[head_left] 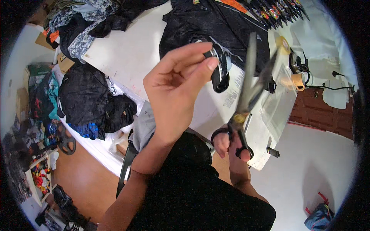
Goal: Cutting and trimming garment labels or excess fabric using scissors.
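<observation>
My left hand (175, 84) is raised over the table, pinching a short curved black strip (221, 79) with silvery edges and a pale patch between thumb and fingers. To its right, my right hand (227, 148) grips large fabric scissors (243, 115) by their black handles, blades parted and pointing up, slightly blurred. Behind both hands a black garment (181, 23) with thin pale trim lies on the white tabletop (123, 54).
Piled black clothes (83, 96) are at the left, camouflage fabric (81, 38) upper left. Along the right are a tape roll (283, 45), a mug (297, 81) and cables. Hanging dark items (277, 11) line the top. A crate (38, 177) and bag (320, 215) sit lower down.
</observation>
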Motion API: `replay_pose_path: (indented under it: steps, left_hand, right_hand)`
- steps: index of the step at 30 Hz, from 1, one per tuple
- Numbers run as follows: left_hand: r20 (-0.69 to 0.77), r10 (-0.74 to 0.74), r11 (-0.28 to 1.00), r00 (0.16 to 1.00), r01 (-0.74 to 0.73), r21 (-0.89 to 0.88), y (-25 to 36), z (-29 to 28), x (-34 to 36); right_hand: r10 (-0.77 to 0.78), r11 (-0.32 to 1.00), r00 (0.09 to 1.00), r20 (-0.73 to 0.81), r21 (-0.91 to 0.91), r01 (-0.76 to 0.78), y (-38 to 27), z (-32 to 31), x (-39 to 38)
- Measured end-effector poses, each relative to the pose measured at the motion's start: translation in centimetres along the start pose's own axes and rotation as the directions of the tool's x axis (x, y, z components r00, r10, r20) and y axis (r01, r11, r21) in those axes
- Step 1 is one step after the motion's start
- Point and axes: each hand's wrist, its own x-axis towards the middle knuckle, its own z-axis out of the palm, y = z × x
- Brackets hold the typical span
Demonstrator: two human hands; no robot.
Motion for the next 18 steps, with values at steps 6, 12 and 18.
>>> replay_pose_path:
  steps: [6,12,18]
  left_hand:
    - [0.026,0.039,0.997,0.999,-0.037,-0.063,0.0,0.0,0.4]
    - [0.088,0.021,0.995,0.996,-0.013,-0.099,0.3,0.2,-0.3]
    - [0.09,0.009,0.984,0.996,0.008,-0.179,-0.2,0.2,-0.5]
  right_hand:
    - [0.401,0.901,0.865,0.302,0.042,-0.432,0.1,-2.5,-1.3]
    - [0.462,0.846,0.854,0.24,0.169,-0.505,-0.2,-1.6,-0.6]
    - [0.517,0.785,0.814,0.264,0.234,-0.574,-0.6,-1.3,0.7]
